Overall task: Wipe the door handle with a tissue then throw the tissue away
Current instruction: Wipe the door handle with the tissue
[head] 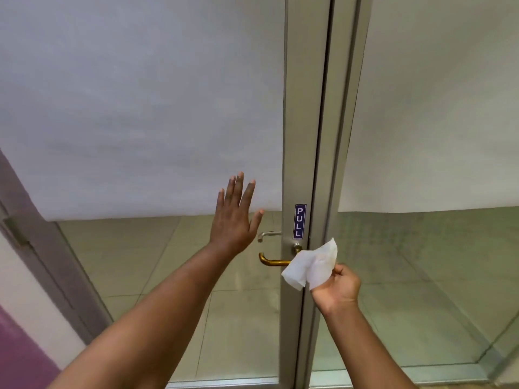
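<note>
A brass lever door handle (272,261) sticks out to the left from the grey metal stile (297,164) of a glass door. My right hand (338,284) is shut on a white tissue (311,265), which hangs in front of the handle's right end near its pivot and hides that part. My left hand (236,214) is flat and open, fingers spread upward, held against or just in front of the glass pane above and left of the handle. A second, silver handle (268,235) shows through the glass on the far side.
A blue PULL sticker (299,221) sits on the stile above the handle. The upper glass (140,108) is frosted white; the lower part shows a tiled floor (157,254) beyond. A second glass panel (435,248) stands to the right. A purple-and-white wall (25,327) is at the left edge.
</note>
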`<state>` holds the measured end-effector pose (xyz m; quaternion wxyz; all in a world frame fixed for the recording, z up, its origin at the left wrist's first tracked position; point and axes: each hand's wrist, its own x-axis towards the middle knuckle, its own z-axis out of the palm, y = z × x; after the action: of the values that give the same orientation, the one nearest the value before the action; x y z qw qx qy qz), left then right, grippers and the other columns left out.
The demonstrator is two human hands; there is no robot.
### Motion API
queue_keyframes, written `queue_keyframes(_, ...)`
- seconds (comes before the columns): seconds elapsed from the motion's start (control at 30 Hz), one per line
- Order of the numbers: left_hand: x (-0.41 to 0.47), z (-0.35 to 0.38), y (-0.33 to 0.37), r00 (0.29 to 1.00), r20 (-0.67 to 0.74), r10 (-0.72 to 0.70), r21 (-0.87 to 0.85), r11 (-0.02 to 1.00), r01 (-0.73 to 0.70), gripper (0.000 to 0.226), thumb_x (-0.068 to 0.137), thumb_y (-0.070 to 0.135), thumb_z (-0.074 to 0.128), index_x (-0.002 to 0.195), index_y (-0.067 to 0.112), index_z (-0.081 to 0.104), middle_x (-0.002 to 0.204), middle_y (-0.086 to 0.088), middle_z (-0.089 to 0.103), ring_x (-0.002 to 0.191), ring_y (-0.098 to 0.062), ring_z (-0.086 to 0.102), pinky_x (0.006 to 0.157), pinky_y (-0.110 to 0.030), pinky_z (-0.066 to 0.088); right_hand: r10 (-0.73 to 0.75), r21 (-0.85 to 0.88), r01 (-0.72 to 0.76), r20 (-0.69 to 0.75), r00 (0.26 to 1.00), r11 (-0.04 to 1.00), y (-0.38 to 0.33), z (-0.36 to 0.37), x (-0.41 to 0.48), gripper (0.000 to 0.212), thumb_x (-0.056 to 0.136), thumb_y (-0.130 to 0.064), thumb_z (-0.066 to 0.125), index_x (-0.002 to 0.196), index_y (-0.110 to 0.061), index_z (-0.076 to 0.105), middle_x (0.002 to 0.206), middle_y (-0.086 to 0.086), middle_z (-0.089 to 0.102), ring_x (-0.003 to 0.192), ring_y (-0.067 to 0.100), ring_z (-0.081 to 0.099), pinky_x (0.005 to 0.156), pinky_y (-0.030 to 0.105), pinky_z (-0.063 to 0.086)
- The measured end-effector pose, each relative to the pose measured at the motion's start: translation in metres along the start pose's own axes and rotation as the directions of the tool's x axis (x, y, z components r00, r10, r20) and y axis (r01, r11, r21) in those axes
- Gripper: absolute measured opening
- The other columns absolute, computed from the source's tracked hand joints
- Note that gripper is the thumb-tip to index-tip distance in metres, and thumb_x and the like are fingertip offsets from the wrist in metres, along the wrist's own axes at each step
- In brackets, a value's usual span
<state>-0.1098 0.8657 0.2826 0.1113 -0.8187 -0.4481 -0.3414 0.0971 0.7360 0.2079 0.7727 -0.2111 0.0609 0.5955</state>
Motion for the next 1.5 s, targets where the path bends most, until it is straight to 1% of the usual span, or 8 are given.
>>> queue_keyframes(0.17,0.038,0.028,-0.015,0.994,-0.030,0.101,0.206,0.974,-0.093,0.076,0.107,0.054,0.029,0.165,0.024,-0.009,0.172,-0.006,-0.020,0.159,-0.023,-0.017,0.128,-0.050,-0.003,-0.015,0.042,0.016,-0.020,1.000,0.999,-0.014,-0.007,0.039,0.035,0.080,-0.004,0.046,0.109,-0.008,0.067,0.102,0.009,0.069,0.101,0.026,0.066,0.109,0.035,0.045)
queue_keyframes(0.5,0.090,0.077,-0.050,0.976,-0.105,0.192,0.304,0.940,-0.153,0.079,0.107,0.054,0.029,0.165,0.015,-0.007,0.170,-0.012,-0.021,0.157,-0.028,-0.020,0.125,-0.051,-0.012,-0.194,-0.382,0.199,0.052,0.980,0.902,-0.010,0.000,0.101,0.041,0.096,-0.009,0.042,0.080,-0.016,0.080,0.078,0.005,0.074,0.070,0.021,0.072,0.062,0.026,0.056)
queue_keyframes(0.67,0.096,0.092,-0.061,0.962,-0.162,0.222,0.304,0.938,-0.165,0.078,0.106,0.055,0.030,0.164,0.017,-0.007,0.169,-0.008,-0.025,0.156,-0.026,-0.023,0.123,-0.049,-0.018,-0.326,-0.877,0.417,0.332,0.885,0.238,0.023,-0.015,0.136,0.022,0.094,-0.004,0.057,0.093,-0.006,0.079,0.100,0.007,0.077,0.101,0.030,0.070,0.081,0.023,0.053)
queue_keyframes(0.8,0.099,0.098,-0.065,0.950,-0.199,0.242,0.316,0.933,-0.171,0.078,0.106,0.056,0.031,0.164,0.017,-0.005,0.168,-0.006,-0.027,0.155,-0.025,-0.026,0.123,-0.047,-0.021,-0.217,-0.740,0.527,0.645,0.733,-0.418,0.032,-0.038,0.151,0.022,0.092,-0.020,0.058,0.103,-0.023,0.077,0.112,-0.010,0.074,0.110,0.009,0.061,0.100,0.030,0.048)
queue_keyframes(0.93,0.100,0.100,-0.067,0.939,-0.219,0.265,0.308,0.932,-0.191,0.077,0.107,0.055,0.029,0.164,0.018,-0.005,0.167,-0.005,-0.029,0.155,-0.024,-0.026,0.123,-0.048,-0.020,-0.128,-0.566,0.529,0.750,0.649,-0.632,0.034,-0.050,0.163,0.020,0.093,-0.026,0.056,0.105,-0.023,0.071,0.112,-0.005,0.072,0.113,0.011,0.059,0.097,0.039,0.051)
queue_keyframes(1.23,0.100,0.102,-0.067,0.932,-0.233,0.277,0.306,0.931,-0.201,0.076,0.107,0.055,0.030,0.164,0.019,-0.006,0.167,-0.004,-0.028,0.155,-0.023,-0.026,0.123,-0.049,-0.018,-0.278,-0.707,0.437,0.654,0.704,-0.556,0.044,-0.061,0.158,0.045,0.097,-0.040,0.042,0.123,-0.016,0.070,0.130,-0.006,0.058,0.118,0.011,0.055,0.092,0.028,0.053)
queue_keyframes(1.4,0.100,0.101,-0.066,0.933,-0.233,0.275,0.315,0.929,-0.195,0.077,0.107,0.055,0.031,0.163,0.019,-0.006,0.167,-0.004,-0.028,0.155,-0.023,-0.026,0.123,-0.048,-0.019,-0.469,-0.845,0.430,0.535,0.703,-0.319,0.049,-0.060,0.161,0.024,0.103,-0.016,0.049,0.117,-0.016,0.069,0.126,0.000,0.064,0.110,0.013,0.060,0.091,0.015,0.045)
queue_keyframes(1.5,0.101,0.102,-0.066,0.929,-0.240,0.281,0.327,0.925,-0.196,0.076,0.107,0.055,0.030,0.163,0.019,-0.005,0.169,-0.005,-0.023,0.155,-0.023,-0.026,0.123,-0.048,-0.019,-0.598,-0.963,0.271,0.211,0.773,0.010,0.052,-0.056,0.168,0.020,0.104,-0.016,0.053,0.112,-0.009,0.069,0.115,0.008,0.069,0.101,0.020,0.063,0.085,0.019,0.048)
